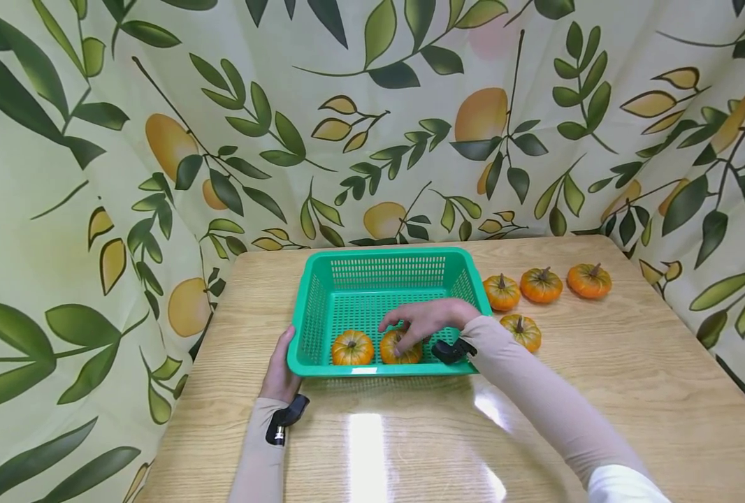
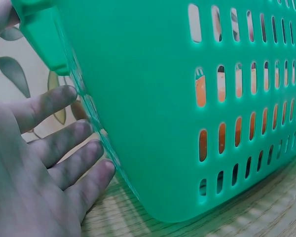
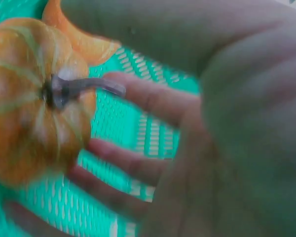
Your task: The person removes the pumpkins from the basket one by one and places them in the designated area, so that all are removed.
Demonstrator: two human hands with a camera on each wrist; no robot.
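Overhead, I see my right hand (image 1: 428,323) reaching down into the green basket (image 1: 381,260), fingers spread loosely around the second small pumpkin (image 1: 400,347), which sits in the near part beside another pumpkin (image 1: 352,348); four more pumpkins (image 1: 541,284) wait on the table (image 1: 630,391) beyond that wrist. From the left wrist, my left hand (image 2: 34,163) lies flat, fingers straight against the basket's outer wall (image 2: 153,98), steadying it. From the right wrist, fingers (image 3: 138,165) barely touch the pumpkin (image 3: 34,98), so I judge this a placing step, and next that hand should lift clear toward the pumpkins outside.
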